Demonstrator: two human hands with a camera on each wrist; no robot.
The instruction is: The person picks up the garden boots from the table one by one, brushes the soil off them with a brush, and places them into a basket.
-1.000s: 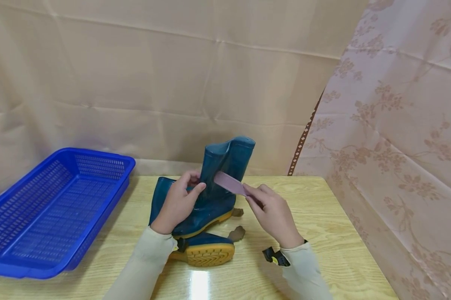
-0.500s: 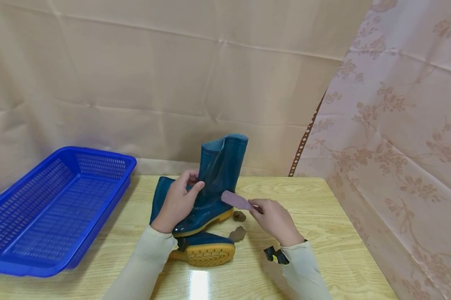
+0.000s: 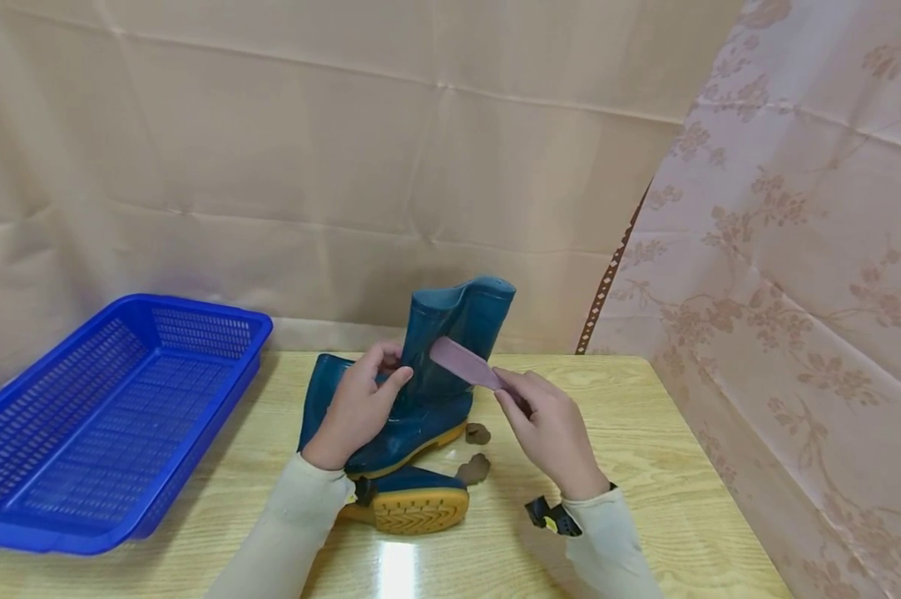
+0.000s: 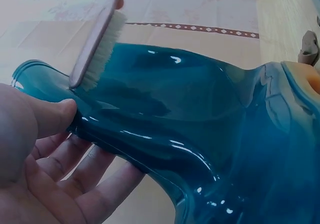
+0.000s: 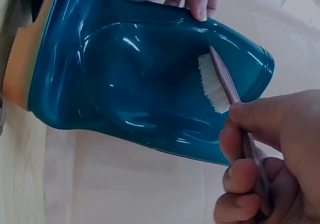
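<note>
A teal rubber boot (image 3: pixel 443 399) with a yellow sole stands on the table, its shaft tilted to the right. My left hand (image 3: pixel 360 403) holds the shaft's left edge, thumb on the near side and fingers behind, as the left wrist view shows. My right hand (image 3: pixel 547 424) grips the handle of a mauve scrub brush (image 3: pixel 461 363). In the right wrist view the white bristles (image 5: pixel 212 86) face the upper shaft and appear to touch it. A second boot (image 3: pixel 420 503) lies on its side in front, sole towards me, partly hidden by the first boot and my left arm.
Two brown lumps (image 3: pixel 474 469) lie on the wooden table (image 3: pixel 630 466) right of the boots. A blue plastic basket (image 3: pixel 259 341) stands at the left. Beige cloth (image 3: pixel 330 166) hangs behind, and a floral pink cloth (image 3: pixel 809 291) hangs at the right.
The brush went down to the boot's ankle half a second ago and is back up on the shaft now. The boot leaned more upright then and tilts right again. My left hand keeps its hold.
</note>
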